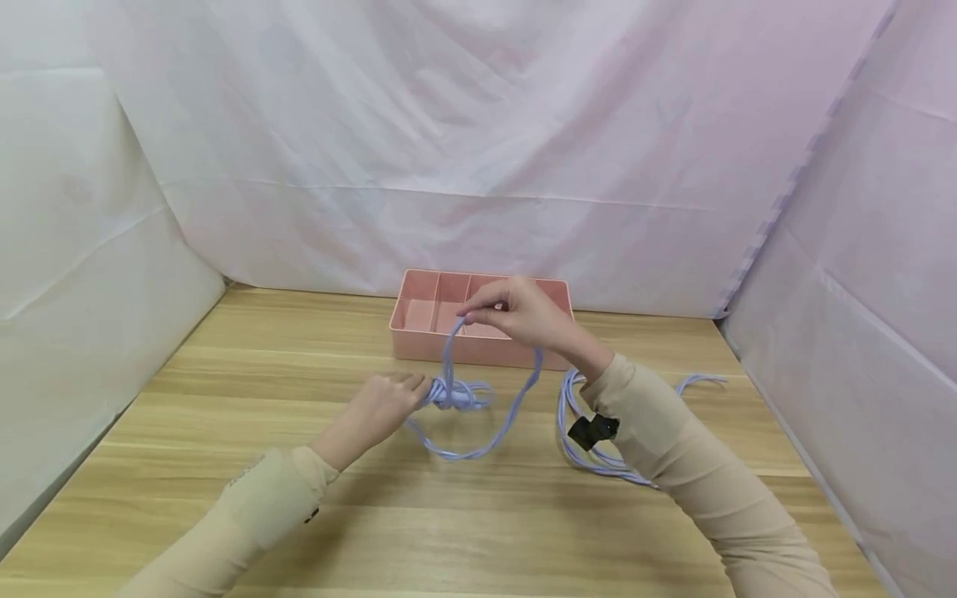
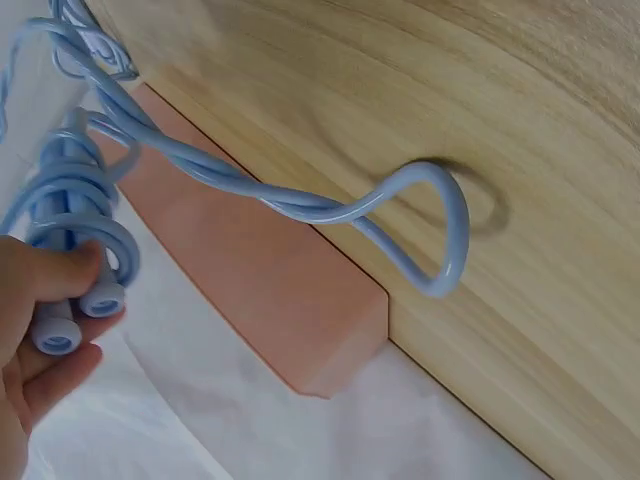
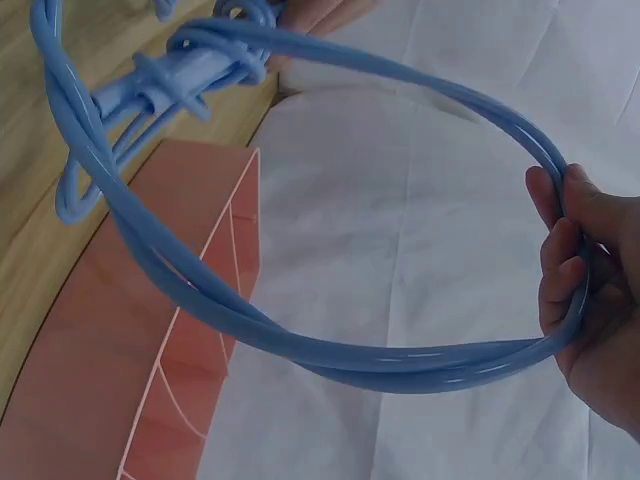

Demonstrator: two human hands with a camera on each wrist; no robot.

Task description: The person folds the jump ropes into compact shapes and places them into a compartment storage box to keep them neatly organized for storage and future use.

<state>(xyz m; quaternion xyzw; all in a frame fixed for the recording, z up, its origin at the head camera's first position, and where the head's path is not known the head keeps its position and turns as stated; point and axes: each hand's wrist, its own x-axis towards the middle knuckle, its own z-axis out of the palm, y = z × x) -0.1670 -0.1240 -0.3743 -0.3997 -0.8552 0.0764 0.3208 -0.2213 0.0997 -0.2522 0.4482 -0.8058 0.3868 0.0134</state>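
Observation:
A light blue jump rope (image 1: 479, 453) has its two handles (image 2: 78, 322) side by side with several turns of cord round them. My left hand (image 1: 385, 409) grips the handles just above the table, thumb across them in the left wrist view. My right hand (image 1: 519, 314) is raised in front of the box and pinches the doubled, twisted cord (image 3: 440, 365). From there the cord hangs in a wide loop back to the wound handles. In the left wrist view a folded end of cord (image 2: 455, 225) sticks out over the table.
A pink box (image 1: 478, 348) with several compartments stands at the back of the wooden table (image 1: 449, 531). More blue cord (image 1: 562, 411) lies coiled under my right forearm; whether it joins the held rope is hidden. White cloth (image 1: 478, 166) hangs behind and at both sides.

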